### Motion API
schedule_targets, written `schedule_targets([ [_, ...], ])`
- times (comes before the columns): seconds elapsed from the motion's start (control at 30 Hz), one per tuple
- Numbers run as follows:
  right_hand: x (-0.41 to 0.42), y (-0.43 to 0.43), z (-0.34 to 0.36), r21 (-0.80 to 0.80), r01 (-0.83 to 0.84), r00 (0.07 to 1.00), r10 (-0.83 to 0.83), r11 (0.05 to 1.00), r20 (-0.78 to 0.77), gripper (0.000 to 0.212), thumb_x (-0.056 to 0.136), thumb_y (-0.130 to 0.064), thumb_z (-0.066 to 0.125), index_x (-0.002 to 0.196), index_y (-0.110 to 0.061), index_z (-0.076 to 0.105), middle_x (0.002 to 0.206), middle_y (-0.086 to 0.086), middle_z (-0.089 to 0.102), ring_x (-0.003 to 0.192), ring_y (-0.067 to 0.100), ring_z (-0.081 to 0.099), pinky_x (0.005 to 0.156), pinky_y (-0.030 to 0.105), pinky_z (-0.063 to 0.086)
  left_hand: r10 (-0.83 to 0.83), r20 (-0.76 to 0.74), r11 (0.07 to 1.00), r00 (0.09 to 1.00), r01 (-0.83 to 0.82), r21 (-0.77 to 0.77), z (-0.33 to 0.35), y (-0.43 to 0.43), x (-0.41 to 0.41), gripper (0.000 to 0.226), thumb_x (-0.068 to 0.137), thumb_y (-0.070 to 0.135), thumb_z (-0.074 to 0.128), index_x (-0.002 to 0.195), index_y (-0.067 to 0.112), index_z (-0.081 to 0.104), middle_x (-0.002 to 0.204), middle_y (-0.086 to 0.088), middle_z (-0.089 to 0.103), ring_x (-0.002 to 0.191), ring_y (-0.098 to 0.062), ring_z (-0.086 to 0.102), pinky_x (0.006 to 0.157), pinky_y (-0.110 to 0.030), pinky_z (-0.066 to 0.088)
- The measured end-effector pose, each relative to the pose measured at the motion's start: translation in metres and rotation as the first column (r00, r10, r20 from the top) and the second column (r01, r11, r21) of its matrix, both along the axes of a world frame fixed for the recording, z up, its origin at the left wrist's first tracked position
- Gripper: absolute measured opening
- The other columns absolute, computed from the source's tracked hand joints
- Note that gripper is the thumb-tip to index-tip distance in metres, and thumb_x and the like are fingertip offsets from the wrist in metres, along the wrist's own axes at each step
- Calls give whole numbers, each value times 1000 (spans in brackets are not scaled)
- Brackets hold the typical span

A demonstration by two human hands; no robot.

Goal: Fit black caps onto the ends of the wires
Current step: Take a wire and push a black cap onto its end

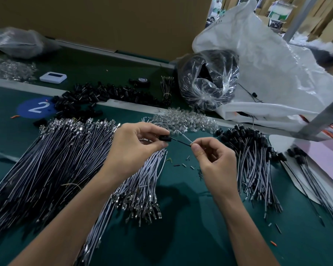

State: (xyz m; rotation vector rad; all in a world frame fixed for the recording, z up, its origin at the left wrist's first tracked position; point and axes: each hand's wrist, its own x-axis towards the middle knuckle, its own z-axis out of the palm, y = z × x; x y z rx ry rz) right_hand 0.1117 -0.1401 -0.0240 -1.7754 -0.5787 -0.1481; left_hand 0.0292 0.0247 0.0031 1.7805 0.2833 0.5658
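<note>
My left hand (pixel 136 144) pinches a black cap (pixel 164 138) between thumb and forefinger above the green mat. My right hand (pixel 213 158) pinches a pair of thin wires (pixel 181 140), one black and one white, whose ends run into the cap. A big pile of uncapped wires (pixel 65 154) lies to the left and under my left forearm. To the right lies a pile of wires with black caps fitted (pixel 248 150). Loose black caps (pixel 96 95) are heaped at the back left.
Clear plastic parts (pixel 183 120) lie in a heap just beyond my hands. A clear bag of black parts (pixel 208 81) and a large white plastic bag (pixel 267 70) stand at the back right. A blue "2" sticker (pixel 37 108), a tape roll (pixel 142 81) and a white device (pixel 53 77) lie farther back.
</note>
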Motion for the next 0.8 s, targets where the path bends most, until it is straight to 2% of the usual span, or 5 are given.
schedule_targets([
  [0.2, -2, 1, -1, -2, -15, 1000, 15, 1000, -10, 14, 89, -10, 70, 79, -20, 69, 66, -13, 61, 56, 4, 50, 56, 23, 40, -41, -9, 997, 999, 42, 65, -3, -4, 0, 27, 73, 0, 82, 89, 21, 78, 83, 7, 75, 78, -10, 70, 78, -34, 60],
  [0.43, -1, 2, -1, 21, 6, 1000, -6, 1000, 0, 16, 90, -10, 69, 78, -21, 67, 64, -14, 60, 56, 4, 48, 54, 20, 40, -67, -18, 997, 998, 68, 46, -7, -1, 1, 29, 74, 3, 82, 90, 26, 78, 83, 8, 76, 79, -11, 71, 80, -34, 60],
  [0.6, -3, 3, -2, 7, -13, 1000, 13, 1000, 1, 14, 90, -11, 68, 79, -20, 68, 65, -12, 61, 56, 4, 50, 54, 19, 42, -75, -13, 997, 997, 76, 25, -8, -2, 1, 28, 74, 3, 81, 90, 25, 78, 86, 6, 76, 81, -11, 73, 82, -40, 60],
  [0.8, -3, 4, -2, -43, -31, 998, 33, 999, 46, 14, 89, -8, 69, 81, -20, 68, 72, -6, 64, 62, 12, 57, 58, 24, 47, -101, 0, 994, 995, 101, 31, -9, -2, 1, 28, 74, 0, 81, 92, 21, 78, 87, 3, 75, 82, -12, 72, 82, -34, 60],
])
